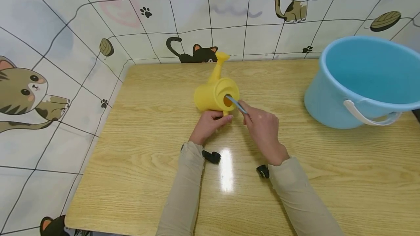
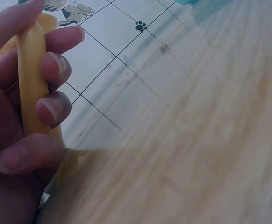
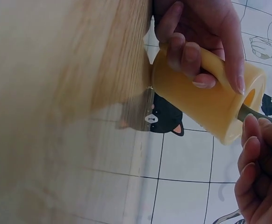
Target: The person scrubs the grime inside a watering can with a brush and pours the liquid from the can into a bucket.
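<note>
A yellow watering can (image 1: 206, 97) is tilted over the table, its spout toward the wall and its round opening facing the right hand. The left hand (image 1: 210, 125) holds it by the handle (image 2: 32, 84), fingers curled round in the left wrist view. A thin blue-grey stick (image 1: 237, 105) goes in through the opening, and its inner end is hidden inside the can. The right hand (image 1: 264, 125) pinches the outer part of this stick between thumb and fingers, close to the opening in the right wrist view.
A large light-blue bucket (image 1: 315, 101) with a white handle (image 1: 361, 117) stands at the right of the wooden table (image 1: 141, 163). Walls with cat drawings (image 1: 229, 14) border the table at the back and left.
</note>
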### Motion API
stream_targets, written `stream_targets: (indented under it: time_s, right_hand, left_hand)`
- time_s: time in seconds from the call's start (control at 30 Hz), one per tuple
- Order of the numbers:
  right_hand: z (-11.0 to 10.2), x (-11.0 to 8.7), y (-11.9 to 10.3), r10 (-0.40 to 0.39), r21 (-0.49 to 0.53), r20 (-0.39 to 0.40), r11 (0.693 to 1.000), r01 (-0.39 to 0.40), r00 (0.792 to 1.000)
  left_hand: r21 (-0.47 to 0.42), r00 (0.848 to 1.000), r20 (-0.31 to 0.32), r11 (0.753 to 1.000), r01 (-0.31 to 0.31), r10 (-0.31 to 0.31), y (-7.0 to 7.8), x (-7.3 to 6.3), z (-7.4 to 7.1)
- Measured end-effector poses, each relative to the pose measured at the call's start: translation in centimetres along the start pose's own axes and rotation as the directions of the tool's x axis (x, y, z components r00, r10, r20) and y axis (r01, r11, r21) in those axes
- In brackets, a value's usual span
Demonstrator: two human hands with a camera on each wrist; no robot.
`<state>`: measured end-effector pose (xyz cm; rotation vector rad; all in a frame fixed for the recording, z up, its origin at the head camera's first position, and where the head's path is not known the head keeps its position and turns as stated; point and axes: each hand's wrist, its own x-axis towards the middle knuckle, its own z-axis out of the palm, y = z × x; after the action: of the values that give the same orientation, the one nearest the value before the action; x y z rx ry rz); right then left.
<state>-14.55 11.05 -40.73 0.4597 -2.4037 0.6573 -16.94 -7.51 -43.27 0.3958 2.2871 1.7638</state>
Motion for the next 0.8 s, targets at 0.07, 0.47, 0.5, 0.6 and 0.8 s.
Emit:
stream_targets:
  time_s: [0.07, 0.47, 0.5, 0.6, 0.8]
  right_hand:
    - [-0.06, -0.05, 0.03, -0.006, 0.001, -0.002, 1.000, 0.006, 1.000]
    - [-0.37, 0.24, 0.22, 0.027, 0.267, 0.071, 0.963, -0.046, 0.997]
    - [-0.40, 0.23, 0.26, 0.045, 0.338, 0.113, 0.938, -0.081, 0.993]
    - [-0.40, 0.24, 0.41, 0.076, 0.499, 0.241, 0.845, -0.191, 0.968]
    - [-0.45, 0.49, 0.48, 0.116, 0.589, 0.425, 0.718, -0.372, 0.898]
  left_hand:
    - [-0.002, 1.000, 0.011, 1.000, -0.006, 0.006, 0.02, -0.03, 0.01]
    - [-0.014, 0.999, -0.039, 1.000, 0.028, -0.028, 0.17, -0.06, 0.06]
    - [-0.014, 0.998, -0.049, 1.000, 0.026, -0.027, 0.09, 0.01, 0.07]
    - [-0.022, 0.996, -0.083, 1.000, 0.019, -0.020, -0.09, 0.17, 0.06]
    - [-0.035, 0.994, -0.110, 0.999, -0.003, 0.000, -0.21, 0.22, 0.02]
